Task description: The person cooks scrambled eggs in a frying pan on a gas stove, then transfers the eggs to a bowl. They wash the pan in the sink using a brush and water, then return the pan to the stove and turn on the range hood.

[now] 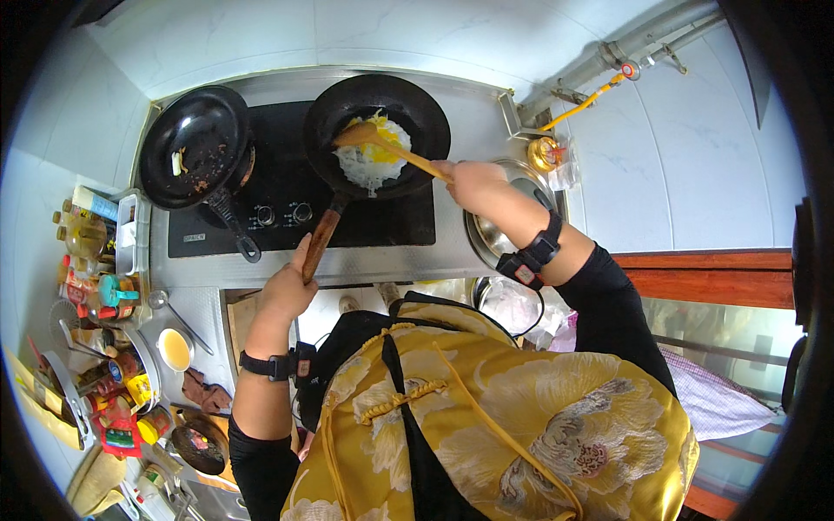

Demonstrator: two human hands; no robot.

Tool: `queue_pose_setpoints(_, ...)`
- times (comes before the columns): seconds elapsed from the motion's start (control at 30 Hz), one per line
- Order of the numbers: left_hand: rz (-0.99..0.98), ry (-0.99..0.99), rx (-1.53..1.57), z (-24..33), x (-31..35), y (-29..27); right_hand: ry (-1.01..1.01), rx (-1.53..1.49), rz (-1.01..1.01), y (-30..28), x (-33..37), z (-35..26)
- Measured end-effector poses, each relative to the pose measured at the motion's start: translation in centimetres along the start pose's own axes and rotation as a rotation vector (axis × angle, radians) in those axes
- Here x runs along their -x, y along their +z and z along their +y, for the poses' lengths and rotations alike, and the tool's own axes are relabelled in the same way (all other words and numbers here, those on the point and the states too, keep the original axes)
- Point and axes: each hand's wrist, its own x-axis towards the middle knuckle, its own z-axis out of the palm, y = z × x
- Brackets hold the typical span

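Observation:
My left hand (pixel 291 291) is closed round the brown wooden handle (pixel 322 236) of a black wok (pixel 434 122), which stands on the right side of the black cooktop (pixel 278 174). In the wok lie eggs (pixel 380 156), with white that looks partly set and streaks of yellow yolk. My right hand (pixel 476 186) grips a wooden spatula (pixel 395 149) by the end of its handle. The spatula's broad head rests over the left part of the eggs.
A second black pan (pixel 191 130) with browned scraps sits on the left side of the cooktop. Right of the wok is a steel pot (pixel 491 239). At left stand seasoning bottles (pixel 84 234), a bowl (pixel 176 349) of pale yellow liquid and a ladle (pixel 187 321). A yellow gas hose (pixel 584 104) runs along the right wall.

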Motion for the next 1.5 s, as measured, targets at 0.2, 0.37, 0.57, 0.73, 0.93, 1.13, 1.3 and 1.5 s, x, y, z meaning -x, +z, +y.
queue_pose_setpoints(0.2, 0.003, -0.008, 0.007, 0.5, 0.4, -0.1, 0.05, 0.005, 0.043, 0.1, -0.7, 0.2)
queue_pose_setpoints(0.37, 0.0, -0.003, 0.015, 0.6, 0.3, -0.1, -0.006, 0.044, 0.041, 1.2, 0.7, -0.8)
queue_pose_setpoints(0.57, -0.023, -0.029, -0.031, 0.4, 0.0, 0.0, 0.061, -0.001, 0.041, 0.2, 0.4, -0.1)
queue_pose_setpoints(0.73, -0.022, -0.019, -0.037, 0.2, -0.1, 0.1, -0.002, 0.012, 0.005, 0.7, 1.0, 0.6)
queue_pose_setpoints(0.93, -0.012, 0.004, -0.013, 0.1, 0.0, -0.1, 0.043, -0.007, 0.029, 1.0, 0.2, -0.1)
queue_pose_setpoints(1.13, -0.01, 0.018, 0.006, 0.1, 0.0, -0.1, -0.029, -0.026, 0.037, 1.3, 1.3, -0.8)
queue_pose_setpoints(1.3, -0.004, 0.023, 0.001, -0.1, -0.1, 0.1, -0.005, -0.056, 0.046, 0.9, 1.0, -0.9)
queue_pose_setpoints(1.5, 0.01, 0.023, -0.024, -0.3, -0.3, 0.3, -0.021, -0.081, 0.052, 1.2, 1.7, -0.7)
